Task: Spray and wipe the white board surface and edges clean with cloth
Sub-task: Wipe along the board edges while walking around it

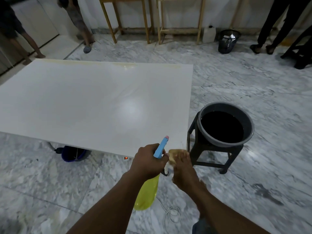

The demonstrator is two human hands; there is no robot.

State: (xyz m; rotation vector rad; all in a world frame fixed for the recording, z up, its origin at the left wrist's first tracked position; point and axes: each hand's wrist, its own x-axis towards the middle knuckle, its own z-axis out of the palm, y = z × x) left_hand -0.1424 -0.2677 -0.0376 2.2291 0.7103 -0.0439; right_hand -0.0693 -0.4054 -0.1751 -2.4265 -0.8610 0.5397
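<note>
A large white board (pixel 94 102) lies flat and raised above the marble floor, with yellowish stains along its far edge. My left hand (pixel 148 160) grips the neck of a spray bottle (pixel 147 193) with a yellow body and a blue head, its nozzle pointing at the board's near right corner. My right hand (pixel 183 169) presses a tan cloth (pixel 173 155) against that corner; the hand and cloth are blurred by motion.
A grey basin (pixel 249 130) of dark water sits on a black stool (pixel 224 164) right of the board. A blue bucket (pixel 74 153) stands under the board's near edge. White cable (pixel 173 215) coils on the floor. People's legs, wooden frames and a black bin (pixel 228 41) line the back.
</note>
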